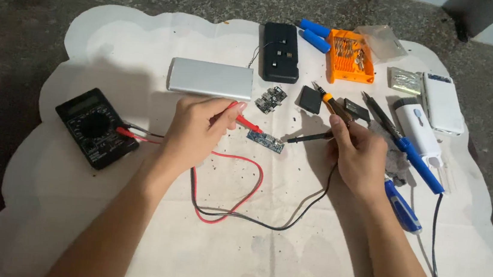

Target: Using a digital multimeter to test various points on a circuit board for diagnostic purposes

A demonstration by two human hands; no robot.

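On scalloped cloth (118, 30): left hand (196, 130) grip pinches red probe (250, 123), right hand (360, 157) grip pinches black probe (307, 138); tips meet flat circuit board (265, 141).

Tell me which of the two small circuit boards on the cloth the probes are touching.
The long, narrow blue board, between the hands: the red probe meets its left end, the black probe its right. The squarer dark board by the silver power bank lies untouched.

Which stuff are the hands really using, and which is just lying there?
In use: left hand with red probe, right hand with black probe, small circuit board, multimeter.

Lying about: silver power bank, black case, orange bit holder, soldering iron.
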